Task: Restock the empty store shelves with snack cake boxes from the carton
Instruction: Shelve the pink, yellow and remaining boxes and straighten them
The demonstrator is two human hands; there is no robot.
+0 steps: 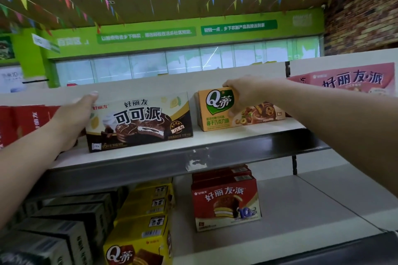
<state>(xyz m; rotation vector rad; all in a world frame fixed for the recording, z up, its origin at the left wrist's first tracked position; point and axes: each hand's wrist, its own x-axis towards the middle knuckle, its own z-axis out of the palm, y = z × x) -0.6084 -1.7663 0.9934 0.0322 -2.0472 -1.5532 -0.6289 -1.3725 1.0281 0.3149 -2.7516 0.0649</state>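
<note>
A dark brown cocoa pie box (142, 122) stands upright on the top shelf (193, 139). My left hand (75, 118) holds its left end, thumb over the top edge. To its right stands an orange snack cake box (217, 112) with a green Q logo; my right hand (243, 94) grips its top and front, fingers curled over it. The carton is not in view.
Red boxes (19, 122) stand at the top shelf's left end, a pink box (353, 79) at the far right. On the lower shelf (301, 211) are black boxes (64, 228), yellow boxes (144, 221) and a stack of red pie boxes (226, 202).
</note>
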